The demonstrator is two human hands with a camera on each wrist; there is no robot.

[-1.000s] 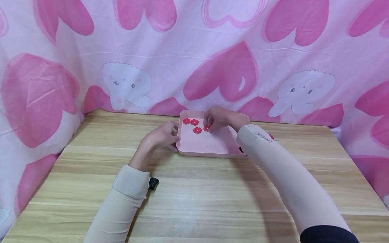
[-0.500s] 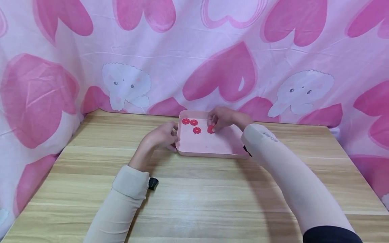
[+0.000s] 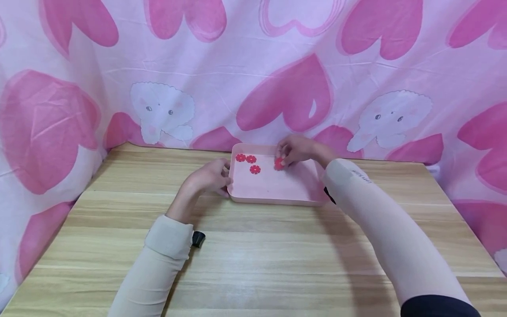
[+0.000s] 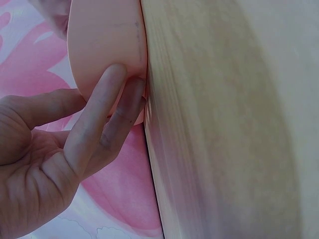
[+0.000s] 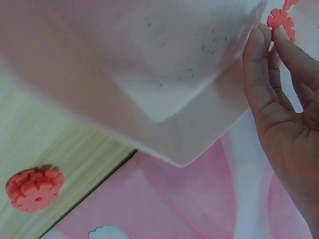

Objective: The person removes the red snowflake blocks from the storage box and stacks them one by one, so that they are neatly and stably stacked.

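Observation:
My right hand [image 3: 298,149] pinches a red snowflake disc [image 3: 279,164] between thumb and fingers, over the back of a shallow pink tray [image 3: 273,202]. The right wrist view shows the notched rim of this disc [image 5: 280,24] at the fingertips. Three more red discs lie flat in the tray's back left part; one of them [image 3: 255,169] sits nearer the front than the other two [image 3: 245,158]. On the left side, my left hand [image 3: 211,177] touches the tray's outer wall [image 4: 107,40], its fingers extended along the corner.
A wooden table [image 3: 237,255] carries the tray near its back edge. Beyond the tray's right side lies a small pile of red discs [image 5: 36,189], hidden in the head view by the right sleeve [image 3: 372,207]. A pink heart-patterned cloth [image 3: 222,88] hangs behind.
My right hand has moved right with the pinched disc, which now shows more of its face. The left hand, the tray and the three lying discs stay put.

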